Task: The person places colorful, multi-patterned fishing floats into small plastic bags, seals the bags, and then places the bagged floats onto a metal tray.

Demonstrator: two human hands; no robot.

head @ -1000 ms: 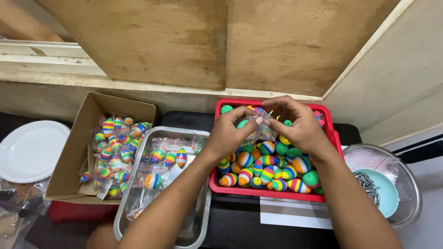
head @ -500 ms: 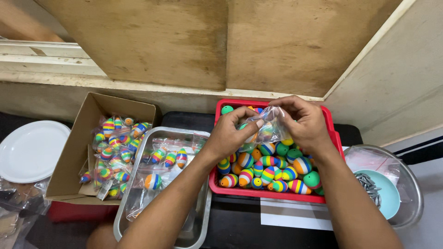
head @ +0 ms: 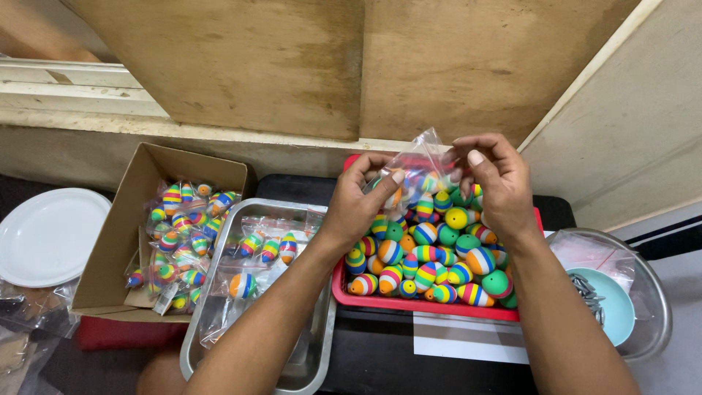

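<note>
While both hands [head: 358,208] [head: 497,186] grip it, the bag [head: 417,164] has risen.

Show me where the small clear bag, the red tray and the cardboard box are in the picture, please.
small clear bag [head: 417,162]: head view, on its upper clear part between both hands.
red tray [head: 409,302]: head view, on its near rim.
cardboard box [head: 110,245]: head view, on its left inner wall.

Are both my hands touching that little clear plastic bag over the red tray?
Touching. The head view shows the left hand and right hand each pinching the clear plastic bag by its upper edges, above the red tray.
</note>
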